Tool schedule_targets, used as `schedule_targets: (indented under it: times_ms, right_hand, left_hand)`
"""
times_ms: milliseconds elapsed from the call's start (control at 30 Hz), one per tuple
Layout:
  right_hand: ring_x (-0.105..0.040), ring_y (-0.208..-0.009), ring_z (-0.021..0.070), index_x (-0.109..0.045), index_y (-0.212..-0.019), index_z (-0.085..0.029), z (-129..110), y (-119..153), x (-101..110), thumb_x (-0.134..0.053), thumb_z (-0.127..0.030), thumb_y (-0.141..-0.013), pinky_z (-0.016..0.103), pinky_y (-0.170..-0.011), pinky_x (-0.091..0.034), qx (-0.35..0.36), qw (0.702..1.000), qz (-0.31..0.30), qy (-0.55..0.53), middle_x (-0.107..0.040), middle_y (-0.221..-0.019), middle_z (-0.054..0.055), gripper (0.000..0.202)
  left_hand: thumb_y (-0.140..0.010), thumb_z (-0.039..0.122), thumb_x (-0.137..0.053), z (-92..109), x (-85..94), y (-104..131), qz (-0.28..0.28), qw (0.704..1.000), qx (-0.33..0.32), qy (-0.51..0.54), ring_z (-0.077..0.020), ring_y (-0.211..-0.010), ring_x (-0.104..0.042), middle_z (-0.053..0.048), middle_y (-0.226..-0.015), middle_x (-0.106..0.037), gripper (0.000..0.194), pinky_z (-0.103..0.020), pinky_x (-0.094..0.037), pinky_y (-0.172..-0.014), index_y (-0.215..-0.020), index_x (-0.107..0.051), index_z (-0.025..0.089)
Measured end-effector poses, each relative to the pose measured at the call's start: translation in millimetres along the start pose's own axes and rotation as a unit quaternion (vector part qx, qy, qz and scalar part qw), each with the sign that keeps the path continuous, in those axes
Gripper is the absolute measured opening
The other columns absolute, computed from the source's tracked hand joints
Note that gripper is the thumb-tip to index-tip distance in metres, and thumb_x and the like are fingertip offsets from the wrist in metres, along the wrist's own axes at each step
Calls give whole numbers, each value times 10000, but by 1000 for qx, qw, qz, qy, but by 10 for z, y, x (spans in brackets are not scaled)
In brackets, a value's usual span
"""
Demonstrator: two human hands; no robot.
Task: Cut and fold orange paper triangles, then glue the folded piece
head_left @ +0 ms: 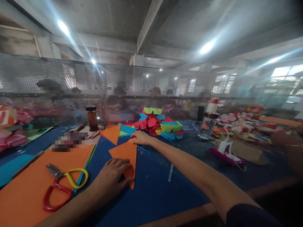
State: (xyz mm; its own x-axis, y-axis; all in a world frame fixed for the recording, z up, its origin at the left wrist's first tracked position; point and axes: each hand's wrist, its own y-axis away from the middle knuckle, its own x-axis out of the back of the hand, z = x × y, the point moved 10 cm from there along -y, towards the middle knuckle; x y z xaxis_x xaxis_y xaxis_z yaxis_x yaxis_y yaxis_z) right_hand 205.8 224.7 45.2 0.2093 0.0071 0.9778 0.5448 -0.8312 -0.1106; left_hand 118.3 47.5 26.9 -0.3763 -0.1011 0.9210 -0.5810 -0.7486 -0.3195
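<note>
An orange sheet of paper folded into a triangle [121, 151] lies on the blue table in front of me. My left hand [115, 173] rests on its lower part, fingers laid over the paper and thumb apart near the lower tip. At the far corner, the fingers of my right hand [141, 138] close on the paper's edge. Just beyond lies another orange paper triangle [113, 134], beside blue and yellow folded paper [127, 130]. Scissors [58, 176] with one red and one yellow handle lie left of my left hand, on a stack of orange paper [26, 195].
Folded paper pieces in several colours [153, 124] are heaped against a perforated metal screen [123, 78]. A dark bottle [92, 118] stands left. To the right are a glass jar [206, 127], a purple-and-white glue gun [227, 154], a clear stick [170, 172] and more paper [243, 123].
</note>
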Motion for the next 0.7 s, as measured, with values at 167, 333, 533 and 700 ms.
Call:
schedule_targets:
  times_ms: [167, 333, 533, 700]
  right_hand:
    - [-613, -1015, 240, -573, -1223, -165, -32, 26, 276, -597, -338, -931, 429, -829, -534, -9, 993, 34, -110, -585, -1230, 86, 340]
    - [-644, -915, 210, -604, -1125, -139, -37, 305, 864, -636, -325, -898, 383, -777, -547, -9, 960, 134, -244, -645, -1088, 80, 295]
    - [-671, -789, 192, -584, -1017, -159, -54, 792, 1219, -631, -368, -826, 308, -686, -554, -5, 898, 231, -375, -686, -906, 63, 287]
    - [-660, -771, 194, -594, -961, -162, 60, 1032, 1144, -647, -396, -771, 329, -693, -540, -22, 879, 277, -387, -660, -907, 52, 306]
  left_hand:
    - [-925, 308, -546, -86, 192, 3, 94, 995, -2, 28, -273, -1225, -525, -48, -1342, -582, 276, -476, -436, -1012, -1194, -599, 285]
    - [-889, 326, -582, -365, 764, 133, 315, 944, 57, 82, -301, -1347, -388, -90, -1445, -426, 461, -537, -337, -1103, -1332, -453, 307]
    - [-712, 425, -759, -968, 799, 161, 349, 840, 203, 364, -317, -1241, -522, -144, -1363, -520, 771, -490, -445, -996, -1363, -389, 240]
    - [-713, 440, -757, -869, 495, 38, 166, 823, 251, 482, -166, -590, -640, 20, -687, -663, 711, -292, -508, -612, -1304, -475, 163]
